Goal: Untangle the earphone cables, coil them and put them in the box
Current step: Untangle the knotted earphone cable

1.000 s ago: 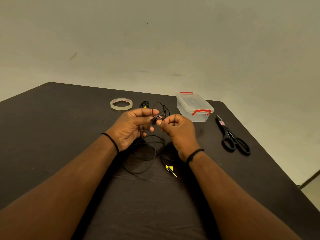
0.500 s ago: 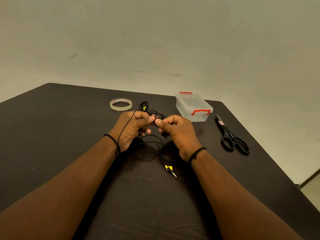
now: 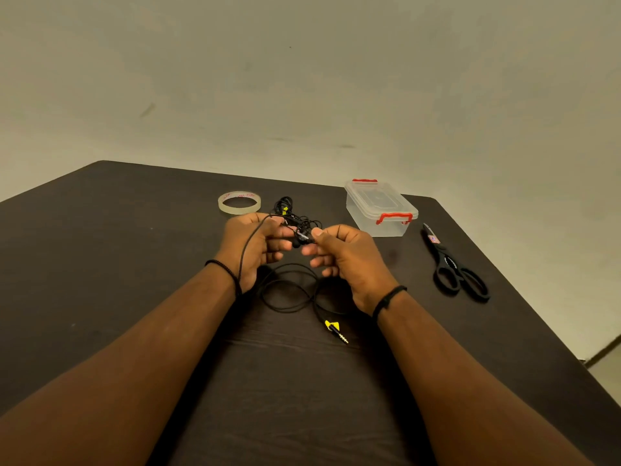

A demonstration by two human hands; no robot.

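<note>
A dark table (image 3: 100, 264) carries everything. The left hand (image 3: 258, 247) and right hand (image 3: 349, 260) meet above its middle, fingers curled, each pinching a black tangle of earphone cable (image 3: 302, 228) between them. One strand runs back over the left wrist; loose loops lie on the table below the hands, ending in a plug (image 3: 337, 331) with a yellow tag that points toward the near right. The clear box (image 3: 381, 208), lid on with red clips, sits just right of the hands. Scissors (image 3: 450, 264) lie further right, a tape roll (image 3: 239, 202) at the far left, and a second cable bundle (image 3: 284, 205) lies beside the tape.
</note>
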